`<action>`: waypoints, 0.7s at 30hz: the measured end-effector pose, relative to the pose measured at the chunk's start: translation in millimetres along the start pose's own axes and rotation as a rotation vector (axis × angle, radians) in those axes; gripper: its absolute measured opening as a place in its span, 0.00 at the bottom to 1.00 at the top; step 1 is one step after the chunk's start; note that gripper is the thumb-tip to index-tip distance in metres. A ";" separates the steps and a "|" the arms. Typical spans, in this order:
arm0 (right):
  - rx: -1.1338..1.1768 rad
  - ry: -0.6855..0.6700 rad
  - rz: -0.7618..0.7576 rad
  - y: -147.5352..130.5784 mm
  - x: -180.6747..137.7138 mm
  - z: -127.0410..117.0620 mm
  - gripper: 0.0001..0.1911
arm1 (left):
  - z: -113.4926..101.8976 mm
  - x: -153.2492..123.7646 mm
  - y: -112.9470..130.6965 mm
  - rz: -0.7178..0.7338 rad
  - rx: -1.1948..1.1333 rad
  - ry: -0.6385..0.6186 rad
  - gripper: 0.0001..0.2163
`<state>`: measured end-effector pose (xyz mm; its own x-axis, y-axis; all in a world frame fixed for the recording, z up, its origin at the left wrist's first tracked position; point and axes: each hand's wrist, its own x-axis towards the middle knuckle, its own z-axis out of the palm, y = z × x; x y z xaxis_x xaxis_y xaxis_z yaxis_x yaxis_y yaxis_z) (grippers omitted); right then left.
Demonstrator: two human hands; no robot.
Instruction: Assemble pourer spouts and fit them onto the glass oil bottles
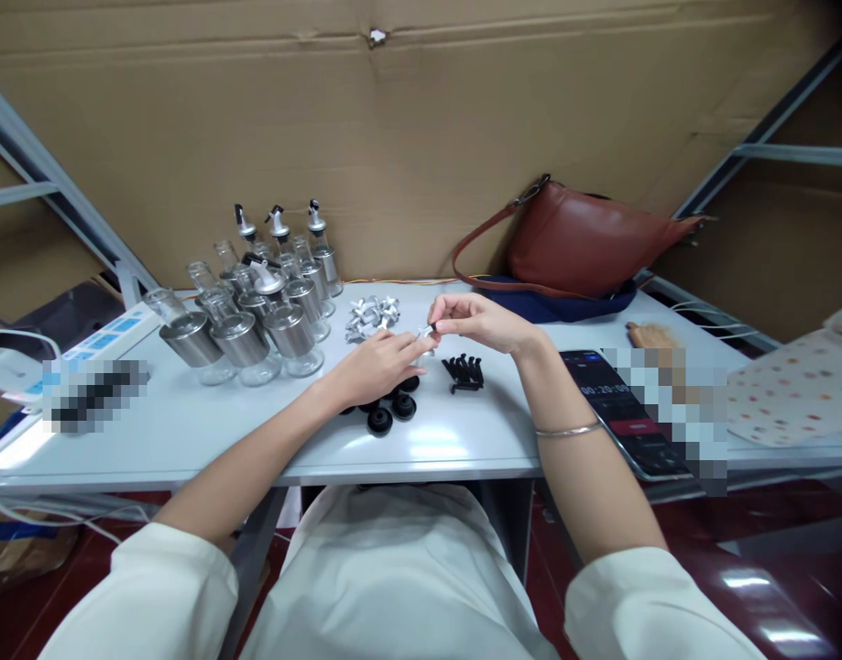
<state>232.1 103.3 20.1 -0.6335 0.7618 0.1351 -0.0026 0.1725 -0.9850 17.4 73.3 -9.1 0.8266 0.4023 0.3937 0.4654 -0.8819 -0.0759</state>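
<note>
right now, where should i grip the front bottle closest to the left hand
Probably grip the front bottle around its metal sleeve, from the right, the side facing the left hand: that sleeve is a broad round band, while other bottles crowd its left and back.

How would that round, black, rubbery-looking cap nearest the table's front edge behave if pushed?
The cap probably feels light, being small. It might slide rather than tip, looking wide and low, though its round rim could roll if upended.

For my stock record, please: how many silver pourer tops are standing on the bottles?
4: at the back, a left pourer top, a middle one and a right one; nearer, a fourth one. Some may be hidden.
</note>
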 end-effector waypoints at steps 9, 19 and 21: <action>0.008 0.025 0.041 -0.9 3.5 9.6 0.15 | -1.1 1.3 0.3 0.020 0.015 0.013 0.13; -0.027 -0.084 0.068 0.9 3.8 7.3 0.15 | 7.2 -4.3 -3.6 -0.042 -0.094 0.091 0.11; -0.021 -0.090 0.063 1.0 4.1 7.8 0.14 | 6.0 -3.2 -2.9 -0.060 -0.093 0.077 0.10</action>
<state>223.5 101.7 18.8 -0.6989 0.7125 0.0623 0.0549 0.1402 -0.9886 15.3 76.0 -15.5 0.7696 0.4385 0.4641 0.4793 -0.8770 0.0338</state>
